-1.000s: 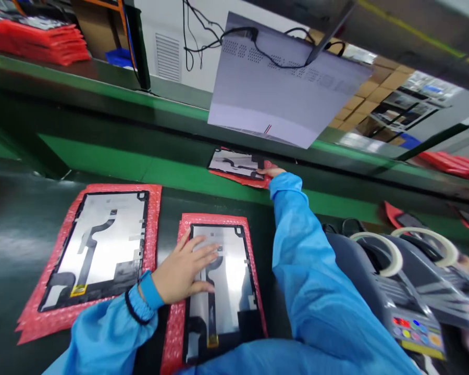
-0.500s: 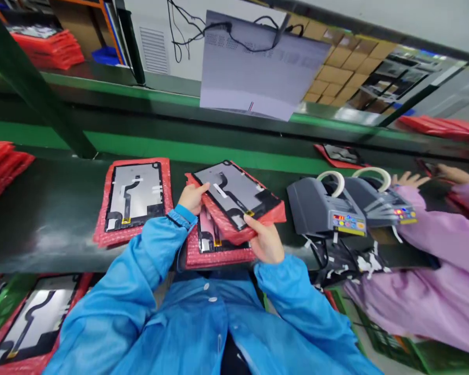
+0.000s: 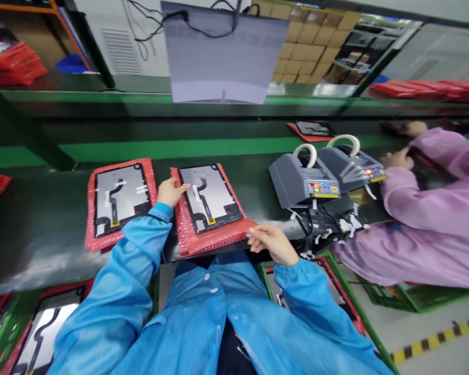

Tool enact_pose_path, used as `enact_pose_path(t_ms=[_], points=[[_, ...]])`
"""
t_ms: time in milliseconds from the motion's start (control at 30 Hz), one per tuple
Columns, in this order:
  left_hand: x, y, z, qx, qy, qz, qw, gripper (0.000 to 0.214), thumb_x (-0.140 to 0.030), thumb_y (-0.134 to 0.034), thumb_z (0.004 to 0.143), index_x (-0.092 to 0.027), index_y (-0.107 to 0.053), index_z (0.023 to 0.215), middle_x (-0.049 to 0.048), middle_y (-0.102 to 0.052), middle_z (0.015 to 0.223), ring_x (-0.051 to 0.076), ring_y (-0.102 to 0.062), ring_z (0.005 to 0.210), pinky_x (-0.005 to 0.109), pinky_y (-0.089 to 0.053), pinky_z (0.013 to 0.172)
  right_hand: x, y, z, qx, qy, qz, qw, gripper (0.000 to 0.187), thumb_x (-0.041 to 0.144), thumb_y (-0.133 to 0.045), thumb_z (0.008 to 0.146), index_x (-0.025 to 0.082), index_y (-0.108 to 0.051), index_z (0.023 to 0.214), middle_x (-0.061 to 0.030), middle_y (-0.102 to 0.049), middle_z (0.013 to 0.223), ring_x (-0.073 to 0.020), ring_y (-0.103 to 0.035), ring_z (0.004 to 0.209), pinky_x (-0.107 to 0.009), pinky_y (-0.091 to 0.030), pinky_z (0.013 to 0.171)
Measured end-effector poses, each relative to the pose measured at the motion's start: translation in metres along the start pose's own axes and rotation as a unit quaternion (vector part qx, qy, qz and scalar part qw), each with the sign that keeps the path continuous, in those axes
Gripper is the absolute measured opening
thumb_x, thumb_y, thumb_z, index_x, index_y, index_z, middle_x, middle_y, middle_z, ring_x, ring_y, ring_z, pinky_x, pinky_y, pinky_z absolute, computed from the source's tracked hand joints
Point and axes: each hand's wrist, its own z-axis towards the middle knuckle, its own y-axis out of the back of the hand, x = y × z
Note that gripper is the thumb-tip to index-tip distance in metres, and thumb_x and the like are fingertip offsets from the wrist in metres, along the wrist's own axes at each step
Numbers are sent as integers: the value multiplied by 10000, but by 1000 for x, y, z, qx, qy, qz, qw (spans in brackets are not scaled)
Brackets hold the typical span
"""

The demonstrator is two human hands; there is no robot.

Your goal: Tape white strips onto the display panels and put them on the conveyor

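Observation:
A silver-backed panel (image 3: 209, 197) lies on a stack of red bubble-wrap sheets (image 3: 214, 234) in the middle of the dark bench. My left hand (image 3: 171, 191) rests on the stack's left edge, fingers curled against the panel's corner. My right hand (image 3: 269, 244) is at the stack's near right corner, fingers loosely bent and touching the wrap. A second panel (image 3: 118, 197) on red bubble wrap (image 3: 91, 219) lies just to the left of my left arm.
Two grey tape dispensers (image 3: 310, 182) stand to the right, with cables below them. A co-worker's pink sleeve (image 3: 422, 213) reaches over the bench at the right. A green conveyor rail (image 3: 140, 151) runs behind. More panels in a tray (image 3: 35, 333) sit at lower left. A monitor's back (image 3: 222, 52) hangs overhead.
The panel on its wrap that both hands held tilted above the stack now lies flat on it. My right hand has slid to the stack's near corner.

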Motion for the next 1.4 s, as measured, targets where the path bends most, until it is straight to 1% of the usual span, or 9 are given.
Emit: enact_pose_path(t_ms=[200, 367, 500, 567, 667, 767, 900, 1067, 1400], points=[[-5, 1, 17, 14, -43, 149, 988, 438, -340, -746, 647, -144, -631, 1022, 50, -650, 758, 250, -640, 834, 351, -486, 849, 21, 90, 4, -348, 176, 121, 913, 408, 511, -770, 575, 155, -589, 661, 45, -557, 453, -56, -511, 368, -137, -377, 349], [-7, 2, 13, 6, -76, 184, 980, 591, -312, -741, 680, -135, -533, 1203, 52, -637, 791, 261, -633, 846, 372, -491, 839, 40, 106, 29, -360, 138, 95, 918, 357, 458, -751, 624, 157, -563, 662, 12, -594, 540, -72, -540, 431, -161, -386, 385], [-8, 14, 3, -27, -232, 224, 946, 550, -294, -687, 742, -134, -520, 1241, 143, -613, 1077, 300, -555, 1054, 441, -445, 929, 43, 86, 34, -403, 273, 17, 873, 346, 457, -739, 614, 185, -527, 633, 73, -469, 475, -56, -431, 397, -173, -328, 388], [-8, 16, 2, 28, -352, 239, 904, 354, -315, -607, 819, -165, -609, 1140, 136, -600, 1161, 300, -502, 1125, 474, -401, 980, 49, 65, 32, -358, 321, -34, 876, 326, 470, -723, 634, 189, -562, 664, 60, -495, 503, -62, -427, 424, -185, -335, 415], [-5, 11, 6, 163, -467, 237, 837, 268, -320, -498, 901, -213, -673, 1075, 71, -627, 1206, 285, -439, 1208, 488, -329, 1047, 65, 22, 42, -183, 298, -139, 926, 312, 492, -681, 692, 193, -594, 689, 31, -530, 547, -83, -449, 478, -210, -361, 464], [2, 1, 12, 213, -473, 245, 819, 340, -391, -485, 915, -238, -642, 1175, 43, -586, 1312, 300, -347, 1307, 542, -176, 1123, 83, -31, 77, -13, 256, -261, 931, 278, 466, -618, 753, 196, -584, 697, 29, -520, 568, -101, -454, 532, -229, -381, 530], [11, -5, 18, 232, -450, 263, 821, 498, -562, -485, 873, -284, -573, 1277, 44, -509, 1404, 324, -288, 1352, 606, -52, 1126, 90, -85, 136, 103, 213, -410, 881, 169, 305, -528, 804, 176, -556, 697, 28, -523, 608, -110, -465, 589, -235, -390, 604], [16, -4, 19, 238, -442, 269, 822, 565, -621, -483, 847, -310, -540, 1315, 52, -440, 1459, 344, -286, 1354, 620, -58, 1121, 81, -112, 172, 134, 179, -532, 817, 193, 259, -468, 838, 148, -623, 805, -9, -607, 706, -135, -520, 655, -246, -395, 640], [16, -5, 19, 241, -447, 266, 819, 596, -649, -453, 846, -298, -537, 1321, 64, -426, 1466, 345, -306, 1334, 631, -80, 1120, 95, -131, 166, 108, 149, -694, 696, 263, 228, -456, 883, 143, -702, 920, -105, -713, 942, -200, -639, 886, -268, -441, 777]])
